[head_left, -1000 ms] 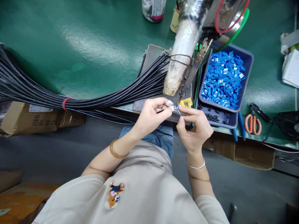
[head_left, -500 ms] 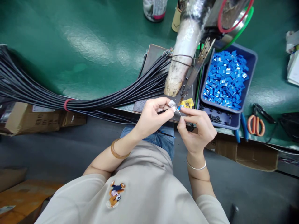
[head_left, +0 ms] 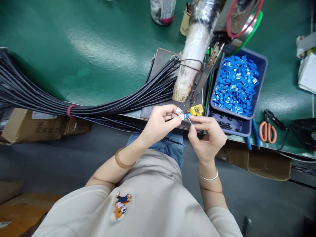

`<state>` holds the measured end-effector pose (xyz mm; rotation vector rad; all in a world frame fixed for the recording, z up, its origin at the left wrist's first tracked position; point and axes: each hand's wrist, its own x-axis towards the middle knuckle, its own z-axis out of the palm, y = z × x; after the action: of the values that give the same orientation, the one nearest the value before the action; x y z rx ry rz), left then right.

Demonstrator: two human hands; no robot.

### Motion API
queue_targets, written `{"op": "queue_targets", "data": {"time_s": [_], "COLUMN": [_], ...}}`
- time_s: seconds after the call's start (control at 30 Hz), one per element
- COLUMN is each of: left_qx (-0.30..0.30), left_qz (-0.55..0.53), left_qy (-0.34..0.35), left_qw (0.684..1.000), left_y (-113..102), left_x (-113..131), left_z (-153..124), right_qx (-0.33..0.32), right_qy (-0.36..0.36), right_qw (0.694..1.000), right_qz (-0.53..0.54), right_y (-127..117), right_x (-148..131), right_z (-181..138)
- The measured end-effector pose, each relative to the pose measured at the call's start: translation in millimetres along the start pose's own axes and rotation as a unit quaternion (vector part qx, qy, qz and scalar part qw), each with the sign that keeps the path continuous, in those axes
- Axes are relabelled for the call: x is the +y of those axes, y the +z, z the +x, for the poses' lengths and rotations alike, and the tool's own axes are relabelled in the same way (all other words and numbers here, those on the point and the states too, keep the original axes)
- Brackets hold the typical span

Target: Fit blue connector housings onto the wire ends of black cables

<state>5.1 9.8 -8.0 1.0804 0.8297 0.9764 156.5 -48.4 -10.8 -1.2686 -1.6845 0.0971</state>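
Note:
My left hand is closed in a pinch on a black cable, most of it hidden by the fingers. White wrapping shows at its fingertips. Just to the right sits a small blue connector, at the tip of my right index finger; whether that finger holds it I cannot tell. My right hand pinches a thin silvery wire that rises toward the connector. A slim metal-tipped tool slants down from above, its tip close to the connector. A yellow piece lies right behind my right fingers.
A bundle of black cables, tied in red, lies across the green table. A whitish duct hangs over a dark board. At right are a bin of blue connectors, a lower tray and orange-handled scissors.
The view has shifted slightly. The blue connector shows a little more between my fingertips; both hands keep nearly the same pinch and place.

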Motion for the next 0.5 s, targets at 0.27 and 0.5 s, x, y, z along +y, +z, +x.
{"op": "queue_targets", "data": {"time_s": [0.27, 0.5], "left_qx": [-0.002, 0.011], "left_qz": [-0.022, 0.002], "left_qy": [0.002, 0.008], "left_qw": [1.0, 1.0], "left_y": [0.9, 2.0], "left_x": [0.5, 4.4], "left_z": [3.5, 4.1], "right_qx": [0.009, 0.007], "right_qy": [-0.027, -0.032], "right_qw": [0.999, 0.999], "right_qz": [-0.034, -0.043], "right_y": [1.9, 0.7], "right_x": [2.8, 2.9], "right_z": [1.8, 3.4]}}
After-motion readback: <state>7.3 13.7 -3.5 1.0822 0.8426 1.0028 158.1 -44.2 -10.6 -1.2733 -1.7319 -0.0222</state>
